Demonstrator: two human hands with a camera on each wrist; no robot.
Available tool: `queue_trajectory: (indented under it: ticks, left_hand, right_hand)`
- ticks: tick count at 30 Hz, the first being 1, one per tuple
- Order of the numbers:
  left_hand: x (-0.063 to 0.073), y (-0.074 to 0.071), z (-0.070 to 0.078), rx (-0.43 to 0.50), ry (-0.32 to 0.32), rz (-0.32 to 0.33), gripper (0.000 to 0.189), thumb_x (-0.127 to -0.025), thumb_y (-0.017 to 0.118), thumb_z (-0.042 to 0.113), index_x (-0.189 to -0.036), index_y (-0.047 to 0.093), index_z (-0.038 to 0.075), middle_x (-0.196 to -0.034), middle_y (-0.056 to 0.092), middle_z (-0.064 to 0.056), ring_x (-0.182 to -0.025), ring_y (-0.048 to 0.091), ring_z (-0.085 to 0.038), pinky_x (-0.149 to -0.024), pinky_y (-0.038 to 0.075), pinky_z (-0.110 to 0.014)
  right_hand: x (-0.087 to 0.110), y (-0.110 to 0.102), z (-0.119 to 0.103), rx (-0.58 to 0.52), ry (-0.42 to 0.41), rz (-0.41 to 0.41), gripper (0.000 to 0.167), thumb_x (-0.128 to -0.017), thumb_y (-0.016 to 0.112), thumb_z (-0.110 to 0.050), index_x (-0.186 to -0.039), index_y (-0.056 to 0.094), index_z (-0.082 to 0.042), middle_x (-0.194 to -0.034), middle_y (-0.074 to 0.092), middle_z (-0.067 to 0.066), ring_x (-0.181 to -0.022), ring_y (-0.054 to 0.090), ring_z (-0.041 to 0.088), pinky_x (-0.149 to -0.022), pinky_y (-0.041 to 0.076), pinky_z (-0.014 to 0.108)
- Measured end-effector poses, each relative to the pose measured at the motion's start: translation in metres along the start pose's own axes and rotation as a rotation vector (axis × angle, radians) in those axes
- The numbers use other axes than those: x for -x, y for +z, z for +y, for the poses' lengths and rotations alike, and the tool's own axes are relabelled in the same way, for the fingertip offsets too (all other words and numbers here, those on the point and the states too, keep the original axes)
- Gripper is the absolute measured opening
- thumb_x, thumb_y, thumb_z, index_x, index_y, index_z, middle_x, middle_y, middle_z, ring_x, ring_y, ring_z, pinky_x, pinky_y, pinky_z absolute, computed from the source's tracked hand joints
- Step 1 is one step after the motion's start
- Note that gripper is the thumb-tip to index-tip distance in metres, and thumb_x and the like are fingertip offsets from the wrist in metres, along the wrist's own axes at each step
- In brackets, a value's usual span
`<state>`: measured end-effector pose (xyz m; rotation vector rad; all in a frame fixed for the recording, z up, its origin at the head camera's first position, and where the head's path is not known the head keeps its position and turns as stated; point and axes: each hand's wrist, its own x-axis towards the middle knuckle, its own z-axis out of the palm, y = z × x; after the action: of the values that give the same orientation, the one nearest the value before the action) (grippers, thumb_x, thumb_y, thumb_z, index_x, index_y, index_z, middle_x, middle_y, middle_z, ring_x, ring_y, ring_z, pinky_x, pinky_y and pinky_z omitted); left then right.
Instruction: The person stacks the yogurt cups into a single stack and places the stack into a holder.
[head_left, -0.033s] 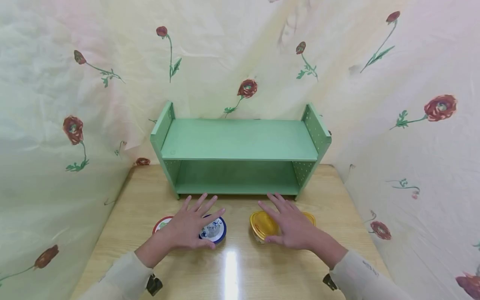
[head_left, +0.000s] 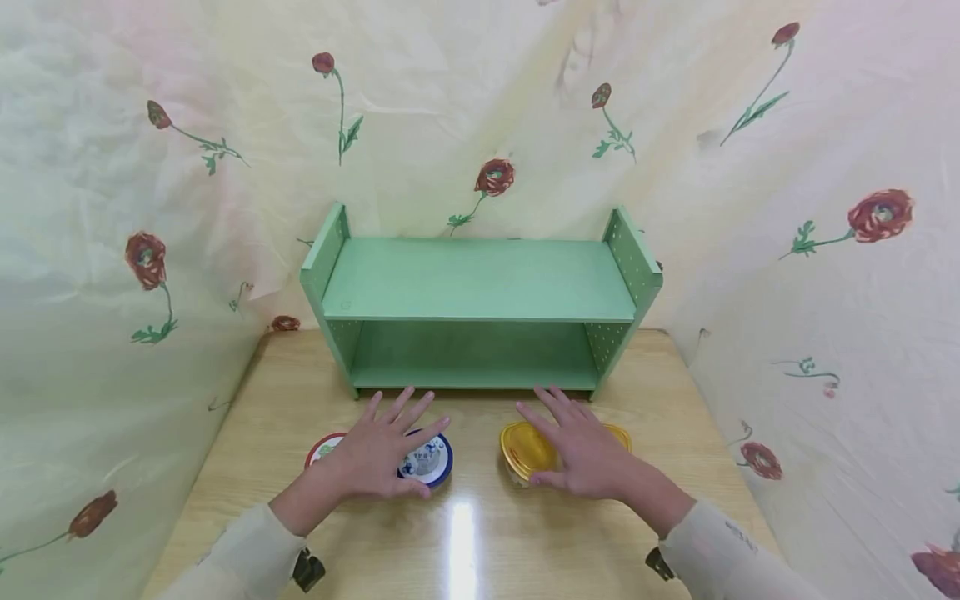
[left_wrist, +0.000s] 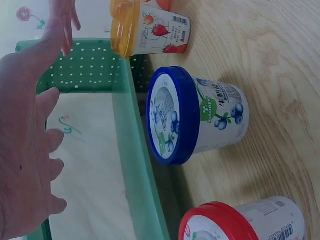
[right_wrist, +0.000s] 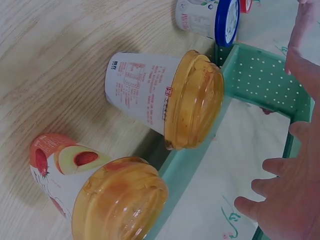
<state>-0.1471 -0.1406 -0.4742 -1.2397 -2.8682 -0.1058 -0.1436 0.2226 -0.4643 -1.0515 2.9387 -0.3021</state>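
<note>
In the head view my left hand (head_left: 375,458) is held with fingers spread above a white cup with a blue lid (head_left: 437,458) and one with a red lid (head_left: 322,447), hiding part of both. Blueberries are printed on the blue-lidded cup (left_wrist: 220,112). My right hand (head_left: 588,457) spreads its fingers over two cups with clear amber lids, the nearer-to-centre amber lid (head_left: 525,447) and the right amber lid (head_left: 621,435) partly covered. The wrist views show both hands apart from the cups, holding nothing. One amber-lidded cup (right_wrist: 70,165) carries fruit pictures; the other (right_wrist: 142,90) shows printed text.
A green two-tier shelf (head_left: 480,279) stands behind the cups at the back of the wooden table (head_left: 480,533). Its side panels have small holes. Cloth with poppies (head_left: 420,108) hangs around the table's back and sides.
</note>
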Motion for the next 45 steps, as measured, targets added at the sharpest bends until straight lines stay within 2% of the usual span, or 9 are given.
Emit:
queue_trajectory:
  ticks: [8,12,16,21,25,29,33,38,45]
  left_hand:
    - [0.000,0.004,-0.006,-0.008,0.006,0.032,0.098,-0.083,0.033,0.089,-0.159,0.032,0.027,-0.166,0.018,-0.014,-0.149,0.019,-0.045,-0.111,0.021,-0.074]
    - [-0.001,0.008,-0.012,0.043,-0.047,0.020,0.098,-0.083,0.043,0.087,-0.159,0.032,0.026,-0.166,0.017,-0.014,-0.150,0.017,-0.044,-0.113,0.017,-0.073]
    - [0.009,0.019,-0.025,0.154,-0.176,0.028,0.095,-0.084,0.061,0.074,-0.159,0.033,0.022,-0.166,0.020,-0.016,-0.150,0.015,-0.043,-0.114,0.016,-0.073]
    - [0.042,0.039,-0.050,0.274,-0.402,0.142,0.094,-0.085,0.071,0.061,-0.159,0.033,0.015,-0.162,0.029,-0.019,-0.148,0.022,-0.044,-0.113,0.019,-0.072]
    - [0.075,0.051,-0.060,0.459,-0.622,0.207,0.090,-0.085,0.075,0.055,-0.156,0.037,0.014,-0.160,0.029,-0.021,-0.144,0.026,-0.048,-0.108,0.027,-0.074]
    - [0.101,0.064,-0.061,0.660,-0.790,0.235,0.096,-0.085,0.079,0.049,-0.159,0.029,0.014,-0.162,0.020,-0.025,-0.144,0.022,-0.053,-0.104,0.028,-0.077]
    - [0.108,0.083,-0.059,0.773,-0.856,0.287,0.116,-0.079,0.084,0.050,-0.163,0.013,0.016,-0.162,0.015,-0.028,-0.143,0.023,-0.053,-0.105,0.028,-0.076]
    - [0.107,0.110,-0.053,0.932,-0.896,0.348,0.131,-0.072,0.091,0.042,-0.163,0.000,0.016,-0.161,0.017,-0.027,-0.144,0.024,-0.049,-0.111,0.027,-0.069]
    - [0.108,0.134,-0.043,1.088,-0.959,0.380,0.132,-0.071,0.093,0.038,-0.163,-0.001,0.018,-0.164,0.017,-0.021,-0.148,0.020,-0.044,-0.116,0.024,-0.063]
  right_hand:
    - [-0.005,0.005,0.008,-0.003,-0.018,0.031,0.098,-0.083,0.075,-0.056,-0.160,0.028,-0.018,-0.164,0.020,0.022,-0.148,0.019,0.048,-0.113,0.027,0.068]
    - [-0.009,0.005,0.009,-0.025,-0.003,0.042,0.095,-0.085,0.075,-0.053,-0.160,0.029,-0.018,-0.164,0.021,0.020,-0.150,0.017,0.044,-0.114,0.025,0.067]
    - [-0.015,0.008,-0.001,-0.105,0.034,0.075,0.090,-0.087,0.075,-0.048,-0.159,0.031,-0.019,-0.164,0.023,0.015,-0.151,0.018,0.039,-0.114,0.029,0.064]
    - [-0.025,0.021,-0.037,-0.288,0.037,0.205,0.082,-0.087,0.079,-0.033,-0.156,0.038,-0.016,-0.161,0.032,0.010,-0.146,0.032,0.034,-0.111,0.036,0.060]
    - [-0.027,0.046,-0.079,-0.480,-0.005,0.285,0.078,-0.085,0.079,-0.023,-0.153,0.042,-0.015,-0.158,0.037,0.006,-0.139,0.043,0.030,-0.108,0.042,0.056]
    - [-0.030,0.081,-0.111,-0.672,0.030,0.252,0.079,-0.084,0.080,-0.020,-0.154,0.042,-0.019,-0.158,0.034,0.006,-0.140,0.040,0.030,-0.108,0.042,0.055]
    - [-0.043,0.107,-0.118,-0.773,0.146,0.225,0.084,-0.083,0.082,-0.021,-0.154,0.038,-0.013,-0.158,0.030,0.013,-0.142,0.036,0.035,-0.110,0.039,0.057]
    - [-0.062,0.128,-0.110,-0.870,0.280,0.229,0.099,-0.078,0.087,-0.019,-0.158,0.029,-0.011,-0.157,0.029,0.016,-0.138,0.039,0.038,-0.108,0.042,0.055]
    - [-0.078,0.148,-0.103,-0.880,0.328,0.142,0.115,-0.074,0.091,-0.024,-0.162,0.018,-0.017,-0.160,0.024,0.016,-0.142,0.034,0.040,-0.114,0.034,0.055]
